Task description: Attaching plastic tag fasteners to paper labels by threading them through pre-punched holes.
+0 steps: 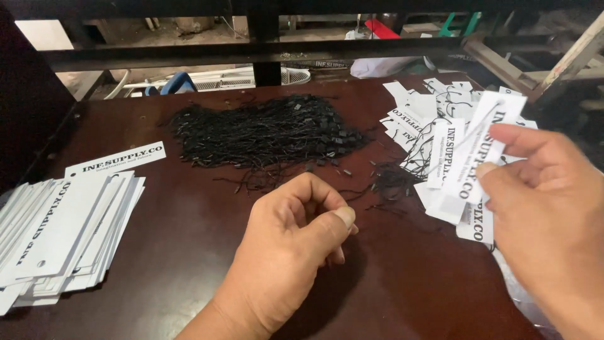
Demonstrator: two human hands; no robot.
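Single head view, looking down, close over table [189,252]

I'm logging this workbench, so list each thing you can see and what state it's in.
Left hand: curled, pinching a thin black string.
Right hand: holding a white tag upright.
String pile: loose heap at table middle.
Left tag stack: fanned, lying flat.
Right tag pile: scattered, strings attached.
Table: dark, glossy.

left grip [292,233]: bare, no sleeve, short nails | right grip [544,195]: bare, no rings
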